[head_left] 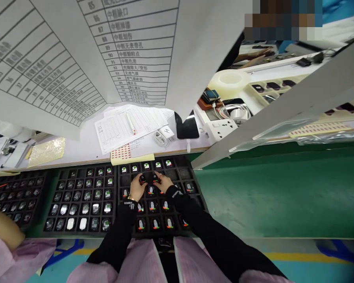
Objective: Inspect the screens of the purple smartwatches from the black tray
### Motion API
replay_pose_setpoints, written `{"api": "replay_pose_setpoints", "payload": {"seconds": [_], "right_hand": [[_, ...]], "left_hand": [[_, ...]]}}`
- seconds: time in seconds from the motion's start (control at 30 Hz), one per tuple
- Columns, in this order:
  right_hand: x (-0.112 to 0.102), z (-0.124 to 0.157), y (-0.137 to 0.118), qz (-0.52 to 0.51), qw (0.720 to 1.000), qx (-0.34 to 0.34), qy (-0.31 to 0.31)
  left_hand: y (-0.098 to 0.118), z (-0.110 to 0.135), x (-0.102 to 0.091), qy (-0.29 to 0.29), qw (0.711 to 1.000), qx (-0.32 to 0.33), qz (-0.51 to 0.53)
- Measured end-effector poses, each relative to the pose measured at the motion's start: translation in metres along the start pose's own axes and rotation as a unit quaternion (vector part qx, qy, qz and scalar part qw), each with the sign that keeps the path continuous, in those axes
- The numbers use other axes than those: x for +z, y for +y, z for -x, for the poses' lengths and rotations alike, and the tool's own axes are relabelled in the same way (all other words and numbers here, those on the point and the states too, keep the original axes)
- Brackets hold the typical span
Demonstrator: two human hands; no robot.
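My left hand [137, 189] is closed on a small black smartwatch body [142, 179], gripped between thumb and fingers. A second smartwatch body [155, 178] is pinched in my right hand [165, 183], just to the right of the first. Both hands are over the upper part of a black compartment tray [184, 162]. Lit watches with green and white screens [146, 166] fill much of its back row. Nearer to me are rows of watches with white, red and green marks on their screens [152, 205]. My wrists and sleeves hide some compartments.
Left of my tray stands another black tray of watches [85, 195]; beyond it, a co-worker's arm [4, 224] reaches over a third tray [20, 198]. Printed sheets [141, 43] hang ahead. Papers [120, 129], a phone [187, 125] and a power strip [221, 129] lie on the shelf.
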State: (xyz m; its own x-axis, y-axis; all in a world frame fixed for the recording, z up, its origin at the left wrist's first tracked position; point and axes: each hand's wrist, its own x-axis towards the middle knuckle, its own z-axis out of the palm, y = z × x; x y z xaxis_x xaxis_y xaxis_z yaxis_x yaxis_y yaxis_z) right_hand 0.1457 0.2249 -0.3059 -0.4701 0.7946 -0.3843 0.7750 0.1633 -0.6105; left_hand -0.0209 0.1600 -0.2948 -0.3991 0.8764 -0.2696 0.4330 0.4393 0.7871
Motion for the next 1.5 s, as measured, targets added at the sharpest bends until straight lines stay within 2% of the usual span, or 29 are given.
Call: {"api": "replay_pose_setpoints", "payload": {"seconds": [0.13, 0.23, 0.37, 0.47, 0.57, 0.67, 0.73, 0.87, 1.07, 1.23, 1.4, 1.5], "right_hand": [[0.014, -0.015, -0.025, 0.037, 0.999, -0.010, -0.033], [0.018, -0.016, -0.032, 0.054, 0.998, -0.005, -0.040], [0.009, -0.011, -0.019, 0.071, 0.997, -0.001, 0.025], [-0.002, -0.011, 0.001, 0.070, 0.994, 0.032, 0.079], [-0.008, -0.014, 0.016, 0.077, 0.991, 0.057, 0.089], [-0.005, -0.019, 0.021, 0.084, 0.991, 0.054, 0.088], [-0.002, -0.022, 0.020, 0.086, 0.992, 0.052, 0.083], [0.000, -0.027, 0.018, 0.070, 0.995, 0.047, 0.060], [-0.001, -0.028, 0.022, -0.006, 0.999, 0.038, 0.015], [-0.006, -0.030, 0.027, -0.105, 0.990, 0.091, 0.022], [-0.010, -0.019, 0.013, -0.258, 0.956, 0.140, 0.004], [-0.014, 0.001, 0.001, -0.346, 0.929, 0.135, -0.015]], "left_hand": [[-0.011, -0.012, -0.008, 0.026, 0.999, 0.013, -0.042], [-0.027, -0.013, -0.020, 0.007, 0.998, 0.026, -0.063], [-0.043, -0.011, -0.028, -0.033, 0.994, 0.056, -0.082], [-0.047, -0.011, -0.030, -0.028, 0.991, 0.069, -0.111], [-0.051, -0.019, -0.037, 0.045, 0.984, 0.072, -0.157], [-0.055, -0.038, -0.051, 0.122, 0.972, 0.053, -0.194], [-0.057, -0.053, -0.059, 0.114, 0.970, 0.039, -0.213], [-0.056, -0.074, -0.068, 0.056, 0.972, 0.045, -0.223], [-0.051, -0.084, -0.067, -0.003, 0.981, 0.060, -0.185], [-0.055, -0.090, -0.075, -0.026, 0.992, 0.032, -0.120], [-0.050, -0.091, -0.082, -0.019, 0.999, 0.009, -0.042], [-0.036, -0.077, -0.081, -0.017, 1.000, -0.001, 0.017]]}}
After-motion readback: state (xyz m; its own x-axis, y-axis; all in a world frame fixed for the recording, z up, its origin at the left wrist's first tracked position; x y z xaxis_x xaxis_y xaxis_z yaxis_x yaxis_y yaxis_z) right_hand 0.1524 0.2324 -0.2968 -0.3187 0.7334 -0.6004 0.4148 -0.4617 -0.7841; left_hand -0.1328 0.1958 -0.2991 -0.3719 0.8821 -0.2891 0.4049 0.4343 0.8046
